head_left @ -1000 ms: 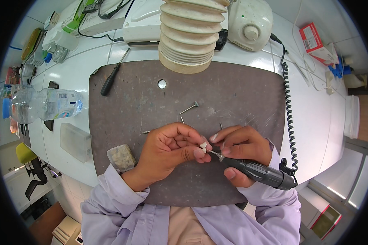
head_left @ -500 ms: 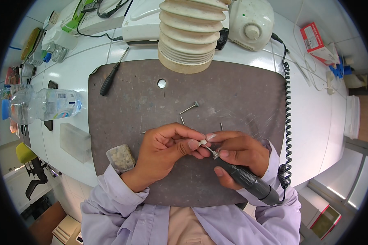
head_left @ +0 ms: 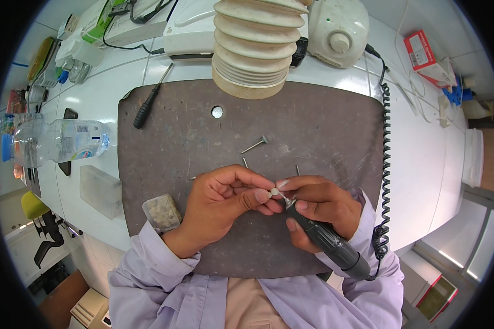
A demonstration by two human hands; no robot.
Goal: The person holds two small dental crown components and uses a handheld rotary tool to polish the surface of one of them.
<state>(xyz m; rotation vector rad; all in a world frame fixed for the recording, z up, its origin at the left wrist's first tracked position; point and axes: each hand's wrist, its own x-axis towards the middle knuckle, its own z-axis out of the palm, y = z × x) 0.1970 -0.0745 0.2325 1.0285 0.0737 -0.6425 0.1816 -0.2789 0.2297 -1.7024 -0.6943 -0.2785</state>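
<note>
My left hand [head_left: 219, 205] pinches a small whitish, tooth-like piece [head_left: 274, 192] between thumb and fingertips. A black rotary handpiece [head_left: 332, 244] lies in the grip of my right hand [head_left: 326, 205], its thin bit meeting the piece. Those fingertips come right up beside my left ones. Beyond the hands, a metal bur with a grey head [head_left: 254, 144] rests on the brown mat [head_left: 324, 120]. Two thin metal shanks poke out just past my fingers. By my left wrist sits a small clear box of pale pieces [head_left: 162, 213].
A ribbed suction hose [head_left: 258, 49] hangs over the mat's far edge. The handpiece's coiled cord [head_left: 386, 137] runs down the right side from a white control unit [head_left: 339, 35]. At left are a screwdriver [head_left: 148, 104], a plastic bottle [head_left: 60, 140] and a clear case [head_left: 100, 191].
The handpiece has swung slightly, its back end lower and its nose a little higher and to the left. The whitish piece has turned slightly in my left fingertips.
</note>
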